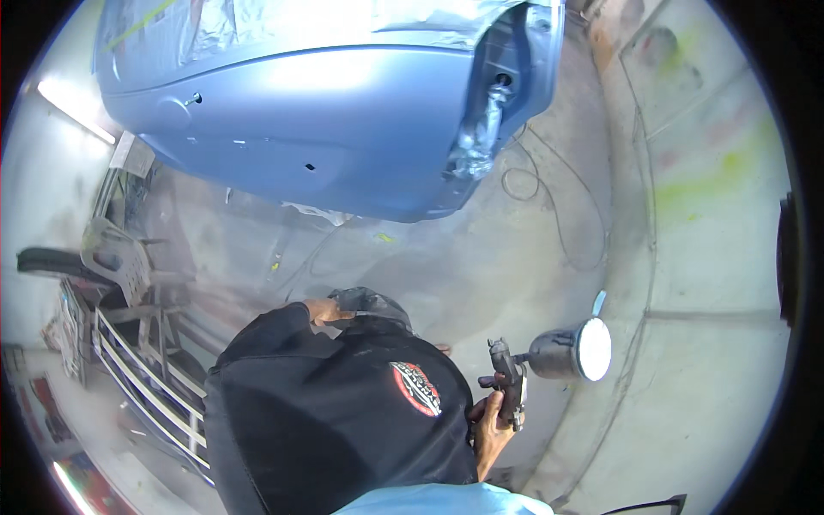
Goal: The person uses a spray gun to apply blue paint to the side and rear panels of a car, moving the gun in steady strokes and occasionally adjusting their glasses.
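Note:
My right hand (pixel 491 433) is closed around the handle of a spray gun (pixel 510 383). The gun's dark metal cup (pixel 554 354) points out to the right, and its white round end faces away from the gun. In front of my waist, my left hand (pixel 328 312) looks closed against a dark, crumpled bundle (pixel 369 305); the fingertips are hidden, and I cannot make out what they grip. Ahead stands a blue-grey car body panel (pixel 292 129) with a glossy sheen. Silvery wrap (pixel 481 137) covers the recess at its right end.
Crinkled masking film (pixel 223 26) covers the car's upper part. A thin hose (pixel 558 232) loops over the floor to the right. At left stand a plastic chair (pixel 120 257) and a pale slatted rack (pixel 154 403). A paint-stained wall (pixel 712 197) runs along the right side.

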`<state>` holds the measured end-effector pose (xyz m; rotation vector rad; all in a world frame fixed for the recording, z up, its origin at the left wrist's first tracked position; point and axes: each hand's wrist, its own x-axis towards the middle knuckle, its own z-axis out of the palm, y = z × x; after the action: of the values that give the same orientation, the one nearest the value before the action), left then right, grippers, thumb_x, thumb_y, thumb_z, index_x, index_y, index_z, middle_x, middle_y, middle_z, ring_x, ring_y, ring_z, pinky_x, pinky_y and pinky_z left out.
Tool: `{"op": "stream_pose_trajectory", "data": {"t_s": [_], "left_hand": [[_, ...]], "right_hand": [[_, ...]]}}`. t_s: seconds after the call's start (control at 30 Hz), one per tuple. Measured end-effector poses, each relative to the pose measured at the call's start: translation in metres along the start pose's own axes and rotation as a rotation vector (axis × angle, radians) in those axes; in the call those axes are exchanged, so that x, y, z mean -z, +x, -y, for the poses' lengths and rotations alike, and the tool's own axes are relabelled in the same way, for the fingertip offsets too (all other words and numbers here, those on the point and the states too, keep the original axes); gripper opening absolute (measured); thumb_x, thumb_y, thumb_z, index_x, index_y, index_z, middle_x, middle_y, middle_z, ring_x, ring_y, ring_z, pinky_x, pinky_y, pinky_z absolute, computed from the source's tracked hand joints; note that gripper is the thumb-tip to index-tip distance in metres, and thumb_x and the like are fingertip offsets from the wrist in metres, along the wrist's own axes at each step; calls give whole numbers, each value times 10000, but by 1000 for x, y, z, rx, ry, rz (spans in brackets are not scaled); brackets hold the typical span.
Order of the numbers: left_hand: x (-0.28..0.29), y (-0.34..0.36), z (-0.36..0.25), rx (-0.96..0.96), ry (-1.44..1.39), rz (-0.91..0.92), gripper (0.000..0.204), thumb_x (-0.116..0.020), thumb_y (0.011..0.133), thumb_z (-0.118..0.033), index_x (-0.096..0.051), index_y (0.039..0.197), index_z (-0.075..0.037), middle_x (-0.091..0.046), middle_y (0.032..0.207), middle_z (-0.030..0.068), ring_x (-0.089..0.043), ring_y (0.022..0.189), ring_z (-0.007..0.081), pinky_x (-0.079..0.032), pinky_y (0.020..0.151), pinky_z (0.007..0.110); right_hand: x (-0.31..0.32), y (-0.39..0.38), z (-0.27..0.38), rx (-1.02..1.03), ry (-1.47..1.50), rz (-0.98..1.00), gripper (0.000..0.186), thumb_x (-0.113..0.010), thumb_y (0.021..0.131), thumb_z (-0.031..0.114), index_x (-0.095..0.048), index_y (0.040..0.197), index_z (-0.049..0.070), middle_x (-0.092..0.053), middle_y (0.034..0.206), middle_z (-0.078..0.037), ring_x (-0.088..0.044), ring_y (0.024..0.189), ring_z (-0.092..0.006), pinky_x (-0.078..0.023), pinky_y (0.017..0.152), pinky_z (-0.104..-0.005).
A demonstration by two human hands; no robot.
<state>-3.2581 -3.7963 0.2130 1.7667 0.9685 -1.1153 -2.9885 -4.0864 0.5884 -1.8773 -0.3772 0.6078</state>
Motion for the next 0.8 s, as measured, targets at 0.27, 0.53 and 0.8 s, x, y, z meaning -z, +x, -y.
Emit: {"op": "stream_pose_trajectory", "data": {"t_s": [0.27,0.53,0.8], "left_hand": [[-38,-7,-157,60,-308,30,871,-319,876,-800,-715,1124,-66,-631,1221,247,-559,1195,388,-405,1015,468],[-65,128,-296,-17,-486,-145,869,-315,880,-796,-706,1147,-67,-632,1225,236,-554,1199,389,-410,1003,458],[37,154,-436,-47,-577,-121,958,-263,858,-834,-706,1124,-27,-648,1140,284,-578,1141,420,-424,978,471]], "right_hand": [[118,117,0,-97,12,4,304,-501,976,125,-568,1227,-33,-681,950,-129,-535,467,-104,-418,446,-262],[187,279,20,-70,-105,142,268,-583,951,211,-683,1020,-28,-596,672,-28,-489,502,-75,-381,482,-263],[240,448,30,-21,-142,128,355,-556,1005,268,-577,1264,26,-663,932,-65,-492,449,-86,-376,395,-242]]}}
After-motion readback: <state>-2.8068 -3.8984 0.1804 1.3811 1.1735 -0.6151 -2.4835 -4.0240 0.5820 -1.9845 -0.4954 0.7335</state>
